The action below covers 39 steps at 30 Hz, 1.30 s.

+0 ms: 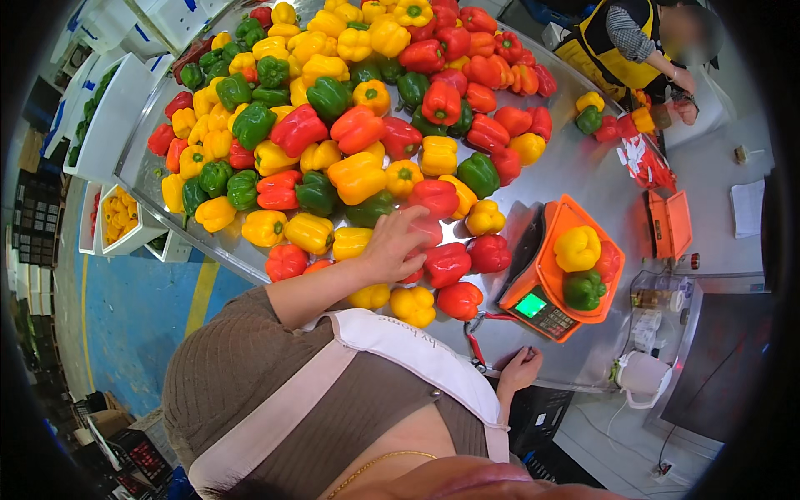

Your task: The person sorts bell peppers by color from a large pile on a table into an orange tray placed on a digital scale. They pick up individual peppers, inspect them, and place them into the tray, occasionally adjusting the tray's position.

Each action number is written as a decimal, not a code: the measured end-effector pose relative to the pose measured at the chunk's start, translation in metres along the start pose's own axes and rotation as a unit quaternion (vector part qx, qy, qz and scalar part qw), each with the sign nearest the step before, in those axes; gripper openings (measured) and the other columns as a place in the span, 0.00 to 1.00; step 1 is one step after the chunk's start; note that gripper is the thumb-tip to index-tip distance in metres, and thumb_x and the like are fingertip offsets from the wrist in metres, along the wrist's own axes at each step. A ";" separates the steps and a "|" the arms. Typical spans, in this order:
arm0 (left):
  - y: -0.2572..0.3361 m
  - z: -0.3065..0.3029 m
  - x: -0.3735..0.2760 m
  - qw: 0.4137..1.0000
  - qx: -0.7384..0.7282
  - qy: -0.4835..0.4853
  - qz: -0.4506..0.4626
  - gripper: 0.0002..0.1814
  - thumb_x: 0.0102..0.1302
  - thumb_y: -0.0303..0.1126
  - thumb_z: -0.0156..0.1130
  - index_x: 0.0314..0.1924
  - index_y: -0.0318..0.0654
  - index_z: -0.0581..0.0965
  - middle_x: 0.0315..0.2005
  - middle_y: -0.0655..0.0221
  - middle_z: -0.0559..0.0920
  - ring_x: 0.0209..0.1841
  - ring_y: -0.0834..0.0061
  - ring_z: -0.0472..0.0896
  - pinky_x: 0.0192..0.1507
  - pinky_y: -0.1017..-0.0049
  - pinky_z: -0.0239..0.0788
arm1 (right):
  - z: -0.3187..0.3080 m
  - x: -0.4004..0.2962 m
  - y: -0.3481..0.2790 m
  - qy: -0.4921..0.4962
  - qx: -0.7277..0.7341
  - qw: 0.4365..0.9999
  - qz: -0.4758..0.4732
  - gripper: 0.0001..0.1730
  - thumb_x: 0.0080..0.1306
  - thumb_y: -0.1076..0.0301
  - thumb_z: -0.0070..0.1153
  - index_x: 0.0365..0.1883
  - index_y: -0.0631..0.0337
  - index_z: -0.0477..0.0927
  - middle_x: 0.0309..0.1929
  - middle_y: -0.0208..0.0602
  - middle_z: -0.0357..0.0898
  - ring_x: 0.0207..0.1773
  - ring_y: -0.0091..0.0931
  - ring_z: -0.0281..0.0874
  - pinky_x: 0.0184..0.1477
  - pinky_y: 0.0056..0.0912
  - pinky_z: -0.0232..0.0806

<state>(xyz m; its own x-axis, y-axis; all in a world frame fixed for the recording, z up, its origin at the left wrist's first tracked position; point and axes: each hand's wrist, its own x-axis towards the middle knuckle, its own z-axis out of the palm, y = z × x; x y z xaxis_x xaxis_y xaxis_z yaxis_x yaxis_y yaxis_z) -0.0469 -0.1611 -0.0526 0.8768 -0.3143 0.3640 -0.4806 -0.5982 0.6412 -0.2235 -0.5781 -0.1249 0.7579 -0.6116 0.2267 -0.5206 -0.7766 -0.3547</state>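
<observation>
My left hand (390, 247) reaches over loose bell peppers, its fingers spread around a blurred red bell pepper (427, 232); whether it grips this is unclear. Another red bell pepper (434, 199) lies by the fingertips. My right hand (522, 369) rests at the metal table's near edge, fingers curled, with something small and dark at the fingertips. Red-handled pruning shears (476, 334) lie to its left. Beyond it stands an orange digital scale (544, 300) with a lit green display. Its pan carries a yellow (577, 248), a red (607, 261) and a green bell pepper (584, 290).
Heaped peppers cover much of the rimmed metal table (519, 203). A co-worker (625, 50) handles peppers at the top right. An orange device (670, 225), a white jug (644, 375) and a dark screen (719, 356) are at right. White crates (115, 119) stand at left.
</observation>
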 end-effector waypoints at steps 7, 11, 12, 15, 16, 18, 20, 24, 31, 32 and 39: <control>-0.004 0.007 0.004 1.000 0.026 0.000 0.006 0.18 0.51 0.33 0.72 0.44 0.45 0.82 0.65 0.57 0.70 0.66 0.53 0.69 0.60 0.57 0.60 | 0.006 -0.004 0.006 -0.002 0.052 0.998 0.018 0.17 0.69 0.61 0.59 0.49 0.65 0.80 0.45 0.50 0.83 0.46 0.46 0.81 0.49 0.48 0.72; -0.002 0.009 0.005 1.000 0.009 0.010 0.005 0.17 0.52 0.32 0.73 0.44 0.44 0.83 0.65 0.57 0.70 0.62 0.55 0.72 0.59 0.59 0.62 | 0.007 0.005 0.002 0.019 -0.010 1.000 0.014 0.14 0.68 0.60 0.59 0.46 0.60 0.80 0.39 0.45 0.82 0.44 0.45 0.81 0.46 0.48 0.72; -0.002 0.010 0.006 1.000 0.006 0.008 0.012 0.17 0.52 0.32 0.73 0.44 0.44 0.83 0.65 0.57 0.69 0.62 0.55 0.72 0.59 0.59 0.61 | 0.004 0.005 0.003 0.010 -0.010 1.000 0.028 0.14 0.68 0.60 0.60 0.46 0.59 0.80 0.39 0.44 0.83 0.43 0.44 0.81 0.46 0.48 0.72; -0.001 0.011 0.008 1.000 0.016 -0.004 0.013 0.17 0.53 0.32 0.73 0.45 0.43 0.83 0.65 0.57 0.69 0.62 0.56 0.73 0.59 0.60 0.61 | -0.002 0.002 -0.004 -0.014 0.001 0.998 0.053 0.14 0.68 0.59 0.60 0.46 0.58 0.80 0.39 0.41 0.83 0.43 0.43 0.81 0.45 0.49 0.71; 0.000 0.010 0.009 1.000 0.021 -0.008 0.010 0.17 0.53 0.32 0.73 0.45 0.42 0.83 0.65 0.57 0.69 0.62 0.56 0.73 0.59 0.60 0.61 | -0.003 0.001 -0.003 -0.014 0.001 0.998 0.061 0.14 0.68 0.59 0.60 0.46 0.58 0.80 0.39 0.41 0.83 0.42 0.43 0.81 0.45 0.49 0.71; -0.001 0.011 0.010 1.000 0.019 -0.007 0.014 0.18 0.53 0.32 0.72 0.45 0.42 0.83 0.65 0.57 0.69 0.62 0.56 0.73 0.59 0.60 0.61 | -0.001 0.001 -0.001 -0.012 -0.003 0.998 0.061 0.14 0.67 0.59 0.60 0.46 0.57 0.80 0.40 0.41 0.83 0.42 0.42 0.81 0.45 0.49 0.71; -0.001 0.012 0.009 1.000 0.015 -0.004 0.018 0.17 0.53 0.32 0.72 0.45 0.42 0.83 0.65 0.57 0.69 0.62 0.56 0.73 0.59 0.60 0.61 | 0.001 0.001 0.002 -0.009 -0.010 0.999 0.046 0.14 0.67 0.59 0.60 0.46 0.57 0.80 0.40 0.41 0.83 0.43 0.43 0.81 0.46 0.49 0.71; -0.003 0.014 0.005 0.999 0.022 0.007 0.022 0.16 0.53 0.32 0.72 0.44 0.44 0.83 0.65 0.57 0.69 0.61 0.56 0.73 0.58 0.60 0.62 | 0.002 0.006 -0.002 -0.017 -0.006 0.999 0.051 0.15 0.67 0.60 0.60 0.47 0.58 0.80 0.43 0.44 0.83 0.46 0.44 0.81 0.48 0.49 0.72; -0.003 -0.031 0.040 0.991 -0.125 -0.025 -0.034 0.13 0.61 0.32 0.71 0.45 0.41 0.81 0.53 0.58 0.77 0.52 0.64 0.79 0.51 0.66 0.73 | -0.001 -0.002 0.000 -0.008 0.049 0.998 0.036 0.16 0.68 0.64 0.60 0.50 0.64 0.80 0.43 0.47 0.83 0.45 0.42 0.82 0.46 0.43 0.73; 0.002 -0.053 0.061 0.987 -0.134 -0.033 -0.087 0.13 0.62 0.34 0.71 0.45 0.41 0.81 0.49 0.60 0.79 0.49 0.65 0.81 0.47 0.67 0.74 | -0.003 -0.003 0.000 -0.023 0.039 0.998 0.044 0.16 0.68 0.64 0.60 0.50 0.64 0.80 0.43 0.46 0.83 0.44 0.42 0.82 0.46 0.43 0.73; -0.115 -0.117 0.270 0.968 0.141 0.190 0.082 0.34 0.57 0.56 0.75 0.52 0.35 0.80 0.42 0.53 0.83 0.49 0.50 0.81 0.55 0.58 0.73 | -0.002 0.003 0.001 -0.022 0.008 0.999 0.040 0.16 0.68 0.63 0.60 0.50 0.61 0.80 0.43 0.46 0.83 0.44 0.42 0.82 0.46 0.45 0.72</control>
<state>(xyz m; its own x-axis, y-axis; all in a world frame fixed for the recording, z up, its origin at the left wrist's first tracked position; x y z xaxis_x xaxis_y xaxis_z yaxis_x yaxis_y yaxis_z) 0.2432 -0.0909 0.0515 0.6940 -0.1598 0.7021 -0.5424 -0.7573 0.3638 -0.2227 -0.5815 -0.1225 0.7310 -0.6640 0.1576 -0.5737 -0.7230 -0.3850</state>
